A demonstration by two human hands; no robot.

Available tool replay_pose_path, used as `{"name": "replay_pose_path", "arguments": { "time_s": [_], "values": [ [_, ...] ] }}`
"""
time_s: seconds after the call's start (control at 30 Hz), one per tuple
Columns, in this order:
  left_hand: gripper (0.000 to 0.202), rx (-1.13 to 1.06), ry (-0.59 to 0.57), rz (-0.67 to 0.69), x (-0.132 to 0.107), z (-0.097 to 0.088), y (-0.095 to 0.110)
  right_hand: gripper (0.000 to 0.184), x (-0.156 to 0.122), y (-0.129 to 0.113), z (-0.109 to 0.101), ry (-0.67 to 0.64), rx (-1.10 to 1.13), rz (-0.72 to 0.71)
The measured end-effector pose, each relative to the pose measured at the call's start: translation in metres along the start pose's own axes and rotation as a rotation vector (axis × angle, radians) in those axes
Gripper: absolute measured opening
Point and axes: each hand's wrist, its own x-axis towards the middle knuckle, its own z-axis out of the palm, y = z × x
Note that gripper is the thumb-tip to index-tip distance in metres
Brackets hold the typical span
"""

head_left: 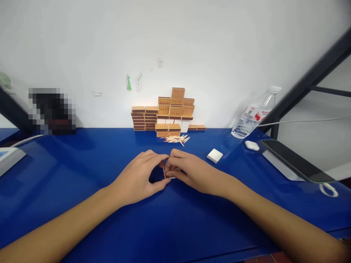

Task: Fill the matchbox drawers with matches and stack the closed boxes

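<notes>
My left hand (pixel 139 177) and my right hand (pixel 189 170) meet at the middle of the blue table (pixel 82 175). Both pinch a small white matchbox tray (pixel 165 172) between their fingertips; red match heads show inside it. The fingers hide most of the tray. A loose pile of matches (pixel 177 139) lies farther back, in front of a stack of brown matchboxes (pixel 167 111) against the white wall.
A small white box (pixel 214 155) lies right of my hands. Farther right are a plastic water bottle (pixel 253 117), a white earbud case (pixel 251 145) and a dark phone (pixel 296 160) on a stand. A white device (pixel 9 157) sits at the left edge.
</notes>
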Motion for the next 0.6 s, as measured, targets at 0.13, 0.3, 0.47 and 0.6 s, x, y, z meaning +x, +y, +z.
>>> {"name": "replay_pose_path", "arguments": {
  "time_s": [0.13, 0.3, 0.47, 0.6],
  "values": [
    [0.036, 0.003, 0.031, 0.0, 0.001, -0.001, 0.002, 0.009, -0.001, -0.002, -0.005, 0.056, -0.011, -0.009],
    [0.042, 0.032, 0.089, -0.004, 0.002, -0.002, 0.001, 0.009, -0.003, 0.0, -0.012, 0.188, -0.065, 0.01],
    [0.041, 0.047, 0.111, -0.003, 0.002, -0.003, 0.0, 0.013, -0.003, 0.011, -0.019, 0.17, -0.125, 0.021],
    [0.047, 0.03, 0.097, -0.022, 0.002, -0.005, -0.003, 0.017, -0.002, 0.017, -0.025, 0.249, -0.191, 0.057]
  ]
}}
